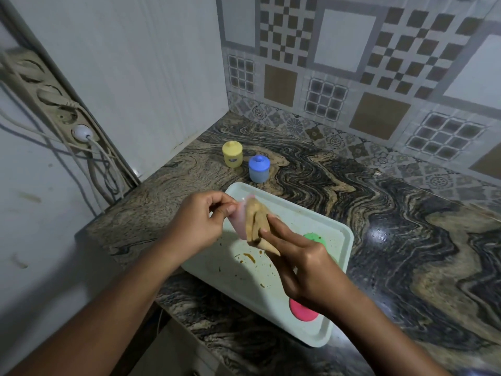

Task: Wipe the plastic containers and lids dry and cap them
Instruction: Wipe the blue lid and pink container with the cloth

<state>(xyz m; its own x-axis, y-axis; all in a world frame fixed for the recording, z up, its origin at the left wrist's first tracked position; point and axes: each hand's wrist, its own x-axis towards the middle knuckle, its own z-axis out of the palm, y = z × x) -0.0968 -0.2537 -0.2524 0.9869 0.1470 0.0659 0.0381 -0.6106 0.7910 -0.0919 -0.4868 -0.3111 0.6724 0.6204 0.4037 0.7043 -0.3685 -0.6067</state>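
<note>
Left hand [198, 223] grips a pale pink container [238, 225] by its side, raised above the tray [337, 232]. Right hand [301, 264] pinches a tan cloth [257, 221] and presses it against the container. A green lid [314, 238] and a pink lid [302, 312] lie on the stained tray. A capped yellow container [232, 154] and blue container [259, 169] stand behind it on the worktop [379, 213].
</note>
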